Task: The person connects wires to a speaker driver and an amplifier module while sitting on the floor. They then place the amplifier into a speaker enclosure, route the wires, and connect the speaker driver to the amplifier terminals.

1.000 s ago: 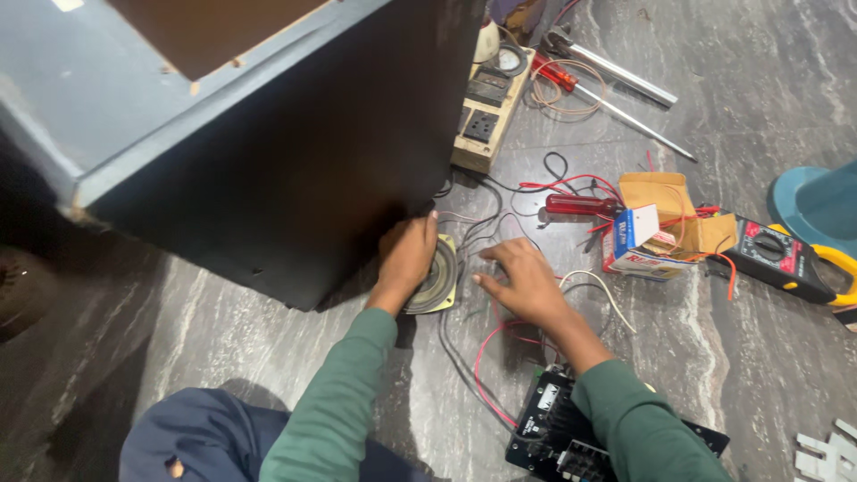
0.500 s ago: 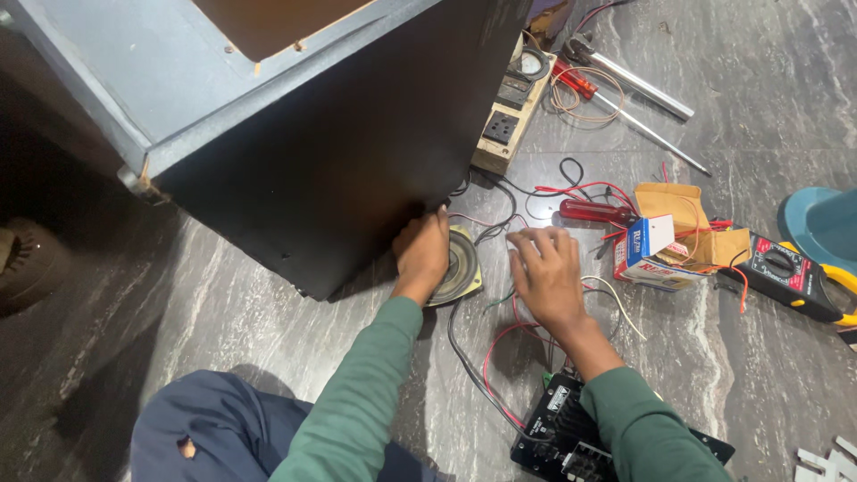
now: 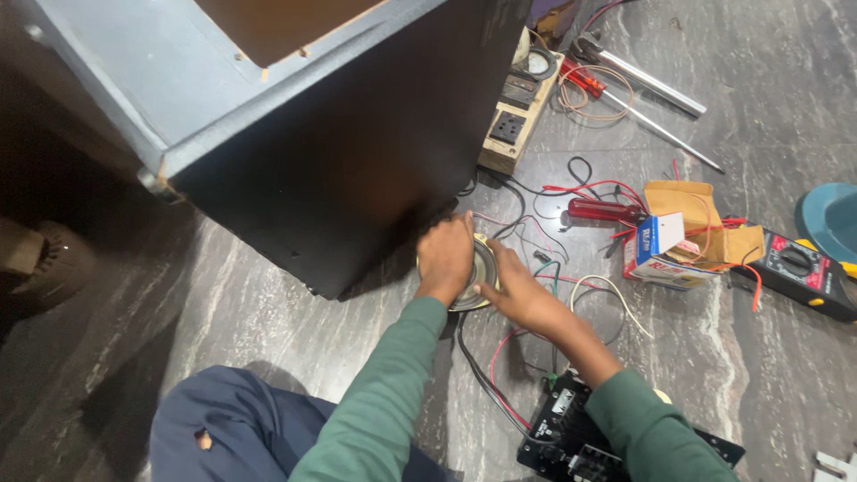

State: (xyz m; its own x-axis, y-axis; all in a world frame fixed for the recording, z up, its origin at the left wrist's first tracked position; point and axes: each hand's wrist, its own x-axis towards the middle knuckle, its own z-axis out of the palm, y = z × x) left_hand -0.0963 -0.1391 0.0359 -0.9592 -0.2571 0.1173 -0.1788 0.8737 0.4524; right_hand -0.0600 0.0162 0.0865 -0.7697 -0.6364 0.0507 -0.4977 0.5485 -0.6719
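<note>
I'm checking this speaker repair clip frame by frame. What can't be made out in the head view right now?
- Round speaker: mostly covered by the left hand and right hand; its terminals are hidden.
- Circuit board: cut off by the bottom edge and partly behind the right sleeve.
- Multimeter: its dial setting is too small to tell.
- Black cabinet: its top runs off the frame, and its inside is unseen.
- Teal object: cut by the right edge.

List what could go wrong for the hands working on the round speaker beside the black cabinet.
1. The left hand and right hand both rest on the round metal speaker amid loose red and black wires; a tug might pull a connection.
2. The large black cabinet stands close; the speaker could knock against it.
</note>
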